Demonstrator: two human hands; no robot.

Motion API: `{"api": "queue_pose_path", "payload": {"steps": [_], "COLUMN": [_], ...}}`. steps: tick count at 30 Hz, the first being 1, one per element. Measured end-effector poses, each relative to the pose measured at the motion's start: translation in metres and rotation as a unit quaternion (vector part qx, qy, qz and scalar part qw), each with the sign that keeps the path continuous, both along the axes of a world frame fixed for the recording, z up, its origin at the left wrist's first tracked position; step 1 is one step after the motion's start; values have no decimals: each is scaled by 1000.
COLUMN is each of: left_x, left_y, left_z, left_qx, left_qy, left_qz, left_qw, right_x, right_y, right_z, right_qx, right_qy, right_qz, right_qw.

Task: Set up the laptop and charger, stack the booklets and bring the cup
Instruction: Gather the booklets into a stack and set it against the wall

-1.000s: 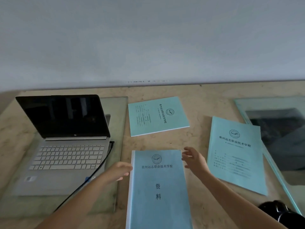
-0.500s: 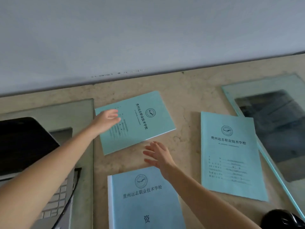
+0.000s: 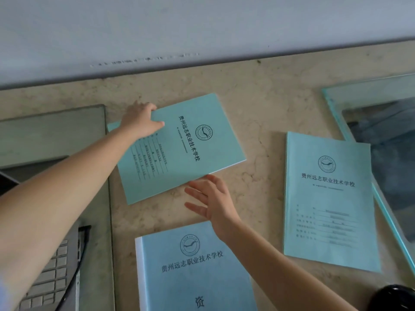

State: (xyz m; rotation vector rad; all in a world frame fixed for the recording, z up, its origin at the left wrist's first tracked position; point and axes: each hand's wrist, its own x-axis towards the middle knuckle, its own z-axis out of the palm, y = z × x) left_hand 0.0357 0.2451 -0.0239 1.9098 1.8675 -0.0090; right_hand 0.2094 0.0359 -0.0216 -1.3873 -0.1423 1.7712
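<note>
Stacking is the step in hand, judging by how things lie on the stone table (image 3: 258, 104): three teal booklets sit apart, none yet on another. At the left edge the laptop (image 3: 51, 274) sits open on a glass sheet (image 3: 51, 131), a black cable (image 3: 78, 265) running along its right side, so that part of the task looks settled. No cup can be named with confidence — a dark rounded object (image 3: 395, 297) at the bottom right corner is too cropped to tell.

The nearest booklet (image 3: 193, 270), the thicker one, lies at the bottom centre; the right booklet (image 3: 327, 198) lies flat, its far corner overlapping a second glass sheet (image 3: 370, 90). The far booklet (image 3: 179, 149) is skewed, and the left hand (image 3: 140, 123) pinches its top left corner, thumb on the cover. The right hand (image 3: 211, 198) is open, fingers spread, touching or just short of that booklet's lower edge — I cannot tell which.

Risks from here: a one-corner pinch may let the thin booklet sag and bend, or slip free. Dragging it toward the nearest booklet could catch the cover on the table and curl it. The left forearm (image 3: 56, 194) crosses above the laptop and cable — a careless pull back might snag the cable.
</note>
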Motion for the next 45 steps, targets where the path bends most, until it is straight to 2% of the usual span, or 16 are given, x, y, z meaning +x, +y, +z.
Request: {"api": "queue_pose_path", "payload": {"steps": [2,7,12,15,18,21,23,28,33,35,37,42,45], "left_x": [2,6,18,21,13,3,2,-6,-19,-24,-28,-28,-30], "left_y": [0,-5,-37,-73,-105,-140,-168,-232,-278,-294,-308,-345,-368], "left_z": [6,37,78,97,123,152,164,179,185,176,157,90,56], "left_qx": [-5,44,-2,26,44,-13,-47,-46,-55,-68,-79,-157,-202], "left_qy": [55,-8,50,53,-16,-161,-245,-373,-502,-521,-515,-457,-424], "left_qz": [3,-13,-104,-106,-94,-85,-77,-22,64,98,136,237,261], "left_qw": [998,999,993,993,994,983,965,926,861,845,843,843,843], "right_x": [2,4,3,3,7,9,8,19,48,60,68,72,68], "right_y": [-1,5,6,0,-7,-15,-25,-58,-80,-90,-103,-131,-152], "right_z": [0,5,10,15,24,37,46,64,79,84,86,69,55], "right_qx": [-14,-48,-65,-76,-81,-74,-58,27,112,150,154,109,68], "right_qy": [20,44,58,66,80,90,88,63,20,12,-34,-155,-204], "right_qz": [-10,-6,-10,-15,-10,-14,4,71,71,68,83,150,187], "right_qw": [1000,998,996,995,993,993,994,995,991,986,984,970,959]}}
